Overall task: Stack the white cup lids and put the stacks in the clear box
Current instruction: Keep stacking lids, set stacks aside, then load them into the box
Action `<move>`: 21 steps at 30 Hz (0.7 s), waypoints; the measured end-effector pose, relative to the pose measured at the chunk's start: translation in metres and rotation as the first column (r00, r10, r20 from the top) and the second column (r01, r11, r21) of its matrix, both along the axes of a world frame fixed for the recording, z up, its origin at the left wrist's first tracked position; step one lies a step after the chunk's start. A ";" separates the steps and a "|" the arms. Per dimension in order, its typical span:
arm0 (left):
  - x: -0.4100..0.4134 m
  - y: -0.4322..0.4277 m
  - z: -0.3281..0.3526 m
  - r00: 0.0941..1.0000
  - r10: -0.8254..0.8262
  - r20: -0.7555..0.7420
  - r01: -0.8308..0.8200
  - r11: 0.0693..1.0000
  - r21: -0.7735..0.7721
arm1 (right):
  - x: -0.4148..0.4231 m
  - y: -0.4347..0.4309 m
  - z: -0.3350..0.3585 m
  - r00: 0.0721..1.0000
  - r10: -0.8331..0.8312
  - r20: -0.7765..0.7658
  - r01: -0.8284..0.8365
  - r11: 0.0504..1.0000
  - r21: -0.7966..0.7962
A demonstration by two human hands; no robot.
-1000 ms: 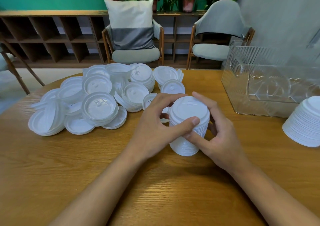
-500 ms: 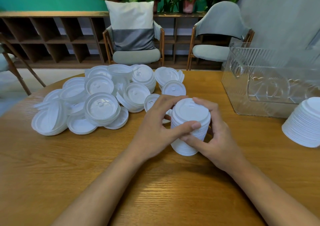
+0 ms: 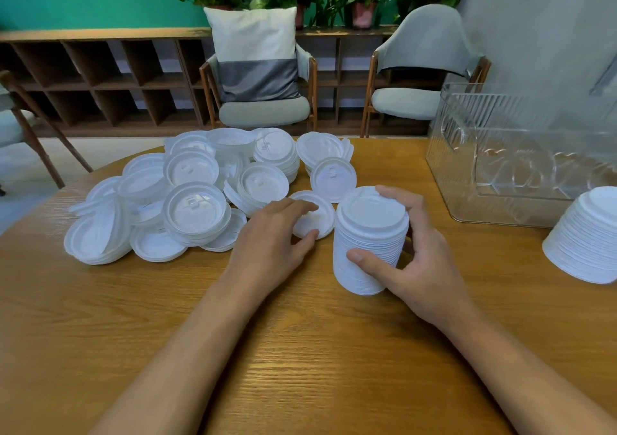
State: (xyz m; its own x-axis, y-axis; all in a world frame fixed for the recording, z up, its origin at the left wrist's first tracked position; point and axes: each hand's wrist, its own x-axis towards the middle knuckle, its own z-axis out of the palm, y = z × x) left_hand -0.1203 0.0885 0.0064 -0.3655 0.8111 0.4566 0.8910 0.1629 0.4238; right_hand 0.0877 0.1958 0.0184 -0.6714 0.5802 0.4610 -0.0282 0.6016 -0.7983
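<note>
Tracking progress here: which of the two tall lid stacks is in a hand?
The middle stack, gripped by the right hand; the stack at the right edge stands untouched.

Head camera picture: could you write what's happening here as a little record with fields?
Left hand: fingers and thumb span a single lid lying on the table; whether it grips is unclear
Right hand: grips the tall lid stack, thumb in front, fingers over the top
Tall lid stack: upright on the wooden table
Loose lids: jumbled heap left of the hands
Second lid stack: at the right edge, in front of the box
Clear box: far right, no lid stacks seen inside
</note>
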 end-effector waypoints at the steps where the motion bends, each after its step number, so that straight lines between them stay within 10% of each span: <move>1: 0.001 0.000 0.001 1.000 0.003 0.008 -0.003 1.000 -0.011 | 0.000 0.000 0.000 1.000 0.000 0.000 0.000 1.000 0.000; 21: 0.011 -0.001 0.006 0.989 -0.139 -0.055 0.134 0.987 -0.083 | -0.001 0.001 0.000 1.000 -0.002 0.000 0.002 1.000 -0.004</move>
State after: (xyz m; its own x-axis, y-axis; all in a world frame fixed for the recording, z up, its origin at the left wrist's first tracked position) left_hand -0.1093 0.0877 0.0120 -0.2224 0.8858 0.4074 0.9307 0.0684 0.3593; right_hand 0.0870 0.1967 0.0180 -0.6702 0.5836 0.4585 -0.0272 0.5981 -0.8010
